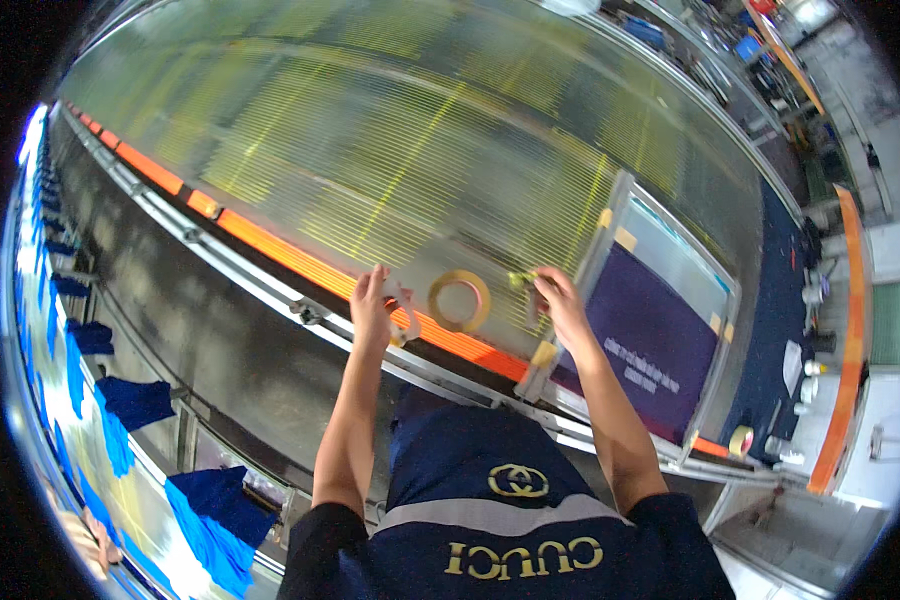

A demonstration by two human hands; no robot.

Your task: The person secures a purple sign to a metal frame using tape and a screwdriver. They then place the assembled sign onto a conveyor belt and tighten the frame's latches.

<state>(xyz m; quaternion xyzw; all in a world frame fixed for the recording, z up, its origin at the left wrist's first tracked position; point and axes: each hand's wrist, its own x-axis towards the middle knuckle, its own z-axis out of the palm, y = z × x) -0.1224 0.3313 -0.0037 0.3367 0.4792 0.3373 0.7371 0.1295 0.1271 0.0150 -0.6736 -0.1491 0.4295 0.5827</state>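
Observation:
My left hand (371, 308) is closed over the table's front edge, its fingers pinching a whitish curled strip (406, 312) that looks like tape. A roll of tan tape (434, 298) lies flat on the long table (370, 130) between my two hands. To the right of the roll, my right hand (560, 303) is closed, with a small crumpled yellow-green piece (519, 280) at its fingertips. What that piece is made of cannot be told. Right beside this hand sits a screen-printing frame (606, 245) with a dark purple mesh and tan tape patches.
An orange rail (260, 240) and a metal rail (160, 212) run along the table's near edge. Blue garments (135, 400) lie in a row on another table at left. At far right stand small containers (815, 368), another tape roll (740, 440) and an orange bar (848, 340).

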